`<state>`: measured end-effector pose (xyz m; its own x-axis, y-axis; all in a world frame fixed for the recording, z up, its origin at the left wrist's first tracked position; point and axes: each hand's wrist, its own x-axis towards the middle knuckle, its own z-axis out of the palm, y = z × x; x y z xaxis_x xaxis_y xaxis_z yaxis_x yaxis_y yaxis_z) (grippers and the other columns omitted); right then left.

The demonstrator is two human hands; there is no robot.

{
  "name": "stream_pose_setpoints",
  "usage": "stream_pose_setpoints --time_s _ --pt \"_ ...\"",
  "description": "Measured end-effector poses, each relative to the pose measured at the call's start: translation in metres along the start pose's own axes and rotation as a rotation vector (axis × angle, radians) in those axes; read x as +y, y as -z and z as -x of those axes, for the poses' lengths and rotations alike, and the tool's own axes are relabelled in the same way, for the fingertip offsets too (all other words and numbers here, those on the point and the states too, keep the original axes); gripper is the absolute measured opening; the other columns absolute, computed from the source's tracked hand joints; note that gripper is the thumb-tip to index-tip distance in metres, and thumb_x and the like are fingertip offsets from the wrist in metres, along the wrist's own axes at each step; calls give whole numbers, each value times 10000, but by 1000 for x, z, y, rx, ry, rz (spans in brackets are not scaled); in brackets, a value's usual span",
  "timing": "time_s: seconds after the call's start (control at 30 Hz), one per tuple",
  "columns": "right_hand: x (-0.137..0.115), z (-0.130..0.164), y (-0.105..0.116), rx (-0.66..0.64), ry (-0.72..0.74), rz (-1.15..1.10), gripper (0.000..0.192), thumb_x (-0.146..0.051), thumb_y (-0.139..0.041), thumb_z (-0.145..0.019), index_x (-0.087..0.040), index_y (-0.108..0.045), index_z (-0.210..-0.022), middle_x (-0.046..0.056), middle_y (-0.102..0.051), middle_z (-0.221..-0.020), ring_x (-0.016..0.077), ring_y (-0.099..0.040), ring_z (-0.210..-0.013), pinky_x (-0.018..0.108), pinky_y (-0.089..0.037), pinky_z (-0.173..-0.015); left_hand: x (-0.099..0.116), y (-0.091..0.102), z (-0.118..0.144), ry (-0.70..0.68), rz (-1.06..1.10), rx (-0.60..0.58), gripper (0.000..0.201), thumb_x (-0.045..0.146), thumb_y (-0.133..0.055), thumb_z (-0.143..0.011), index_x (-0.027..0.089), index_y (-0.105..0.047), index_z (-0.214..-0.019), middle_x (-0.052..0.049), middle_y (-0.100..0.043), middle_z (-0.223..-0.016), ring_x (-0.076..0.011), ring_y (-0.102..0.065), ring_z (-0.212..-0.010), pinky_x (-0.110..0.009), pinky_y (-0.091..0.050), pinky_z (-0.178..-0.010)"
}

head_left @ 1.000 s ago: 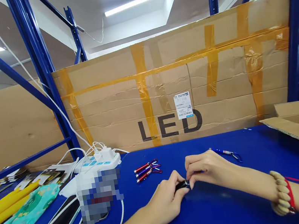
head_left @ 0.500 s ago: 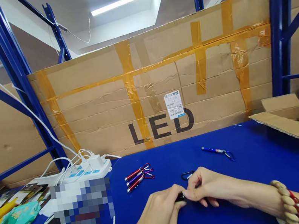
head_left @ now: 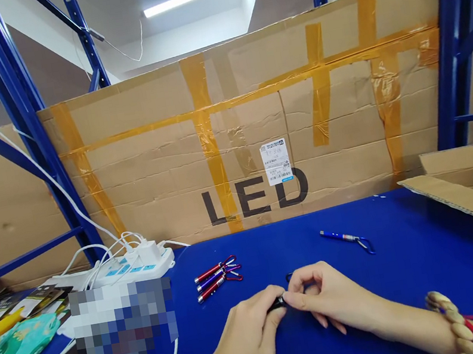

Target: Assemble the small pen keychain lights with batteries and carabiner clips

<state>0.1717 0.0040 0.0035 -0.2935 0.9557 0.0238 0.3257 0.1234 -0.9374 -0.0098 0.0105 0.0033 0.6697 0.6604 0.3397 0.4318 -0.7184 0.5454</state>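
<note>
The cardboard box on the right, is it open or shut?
Open: the cardboard box has its flaps spread outward, one lying toward the blue table, and green items show inside.

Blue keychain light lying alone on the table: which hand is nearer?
Right. The right hand lies just below and left of the blue keychain light; the left hand is farther left, beyond it.

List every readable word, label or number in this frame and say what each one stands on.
"LED": large dark letters on the cardboard panel standing behind the blue table.
White sticker on that panel, over the "E" and "D": print and barcode too small to read.
Packets at the far left: print too blurred to read.
Pixelated patch left of the hands: unreadable.
</note>
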Motion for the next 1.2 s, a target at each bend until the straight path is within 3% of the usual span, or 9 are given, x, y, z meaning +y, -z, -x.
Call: stream_pose_setpoints --time_s 0.07,0.13,0.23,0.33,0.47,0.67,0.83,1.03,1.2 --pt "1 -1 4 125 180 135 344 -484 -652 -698 -160 -630 -813 -32 -553 -555 50 -423 -360 159 -333 -333 -1 -1 0 41 -10 18 165 210 -354 -916 224 -518 -915 27 -594 -798 -123 -537 -686 -194 -384 -635" --pt "3 0 11 223 458 333 256 -408 -667 -727 -186 -669 -855 19 -603 -747 68 -505 -496 171 -402 -443 -2 -1 0 60 -12 23 165 222 -354 -918 223 -518 -907 31 -592 -789 -120 -524 -663 -196 -375 -617" --pt "7 2 20 246 804 649 179 -320 -551 -853 -229 -687 -924 37 -611 -861 69 -534 -574 178 -411 -526 -1 0 0 49 -4 2 175 218 -353 -917 226 -528 -914 26 -603 -840 -125 -540 -709 -203 -389 -673" --pt "8 5 24 308 980 818 185 -242 -502 -890 -242 -677 -949 21 -616 -867 53 -526 -551 174 -377 -499 1 1 0 40 -8 -12 176 203 -362 -913 233 -535 -936 27 -604 -861 -131 -552 -749 -208 -393 -707" --pt "4 7 24 354 1098 911 154 -231 -530 -877 -248 -670 -940 -6 -628 -817 43 -489 -491 177 -338 -457 2 2 0 26 -18 -22 174 185 -370 -907 232 -537 -924 31 -597 -854 -130 -552 -751 -206 -392 -700" --pt "0 7 23 322 1097 962 200 -190 -482 -896 -244 -674 -886 -10 -633 -783 48 -497 -488 175 -334 -458 3 2 0 24 -14 -57 181 180 -374 -916 228 -548 -928 32 -614 -865 -127 -568 -779 -200 -397 -714" --pt "0 8 21 270 1002 871 258 -272 -461 -911 -215 -680 -789 2 -621 -764 50 -535 -518 169 -352 -477 2 1 1 11 -77 -67 166 168 -413 -902 210 -570 -936 7 -633 -897 -142 -579 -834 -206 -408 -749" --pt "5 7 13 191 727 640 225 -347 -574 -834 -214 -691 -695 -4 -615 -747 76 -568 -588 174 -393 -529 -1 0 2 -71 -146 -92 189 133 -423 -885 190 -587 -959 -25 -649 -917 -162 -594 -851 -225 -433 -779" --pt "8 6 6 169 486 466 80 -251 -682 -738 -210 -695 -669 -14 -618 -689 101 -560 -613 186 -402 -540 -3 -1 2 -108 -131 -94 202 105 -433 -868 178 -592 -968 -39 -665 -949 -174 -606 -876 -230 -449 -799"
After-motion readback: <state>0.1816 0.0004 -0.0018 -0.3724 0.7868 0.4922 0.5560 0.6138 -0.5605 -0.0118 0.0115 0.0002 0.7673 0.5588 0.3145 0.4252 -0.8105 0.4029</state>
